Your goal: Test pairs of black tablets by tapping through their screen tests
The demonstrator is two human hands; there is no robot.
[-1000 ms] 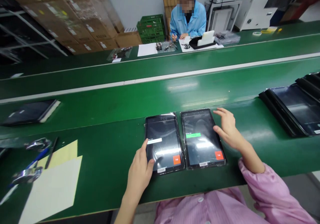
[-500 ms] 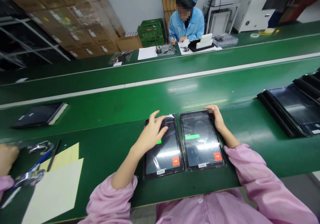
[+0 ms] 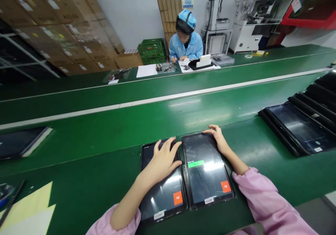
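Two tablets lie side by side on the green bench, screens up. The left tablet [image 3: 160, 200] shows a red "Fail" box at its lower right and a white label at its bottom edge. Above its upper half is my left hand [image 3: 165, 158], fingers spread, covering part of the screen; I cannot tell whether the fingertips touch it. The right tablet [image 3: 207, 177] shows a green bar and a red "Fail" box. My right hand [image 3: 218, 139] grips its upper right corner, fingers bent over the top edge.
A row of overlapping dark tablets [image 3: 301, 126] stands at the right. Another tablet [image 3: 21, 142] lies at the far left, above yellow and white paper [image 3: 34, 207] and a black pen [image 3: 13, 201]. Across the bench [image 3: 118, 128], a person in blue [image 3: 186, 44] sits working with papers.
The camera view has shifted, so the bench and tablets appear lower and further left. My left hand has moved slightly right over its tablet, hiding the green bar. My right hand stays at its corner.
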